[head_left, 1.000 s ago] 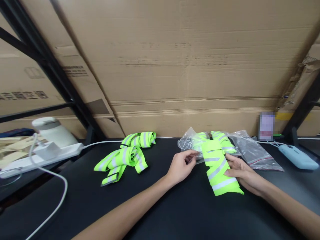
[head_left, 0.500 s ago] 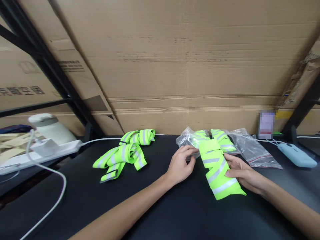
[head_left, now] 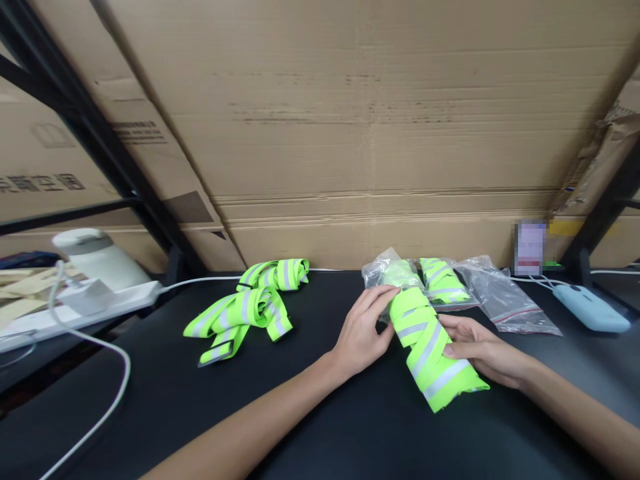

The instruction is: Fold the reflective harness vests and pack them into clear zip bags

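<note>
A folded neon-yellow reflective strap (head_left: pixel 427 347) with silvery stripes is held slanted above the black table. My right hand (head_left: pixel 483 350) is closed on its right edge, thumb on top and fingers underneath. At the strap's upper left edge, the curled fingers of my left hand (head_left: pixel 363 330) close on it; the fingertips are partly hidden. Just behind it lie clear plastic bags with similar neon straps inside, one bagged strap (head_left: pixel 443 280) showing to the right. A flat clear zip bag (head_left: pixel 507 293) lies farther right.
Two loose bundles of reflective strap, a near one (head_left: pixel 240 317) and a far one (head_left: pixel 280 273), lie left. A power strip (head_left: pixel 135 300), white bottle (head_left: pixel 100 257) and white cable (head_left: pixel 125 380) are at far left. A light-blue power bank (head_left: pixel 590 308) is right. Cardboard (head_left: pixel 370 147) stands behind.
The strap's upper end has swung slightly left and down, tilting it more. My left hand has come against that end, where before a small gap showed.
</note>
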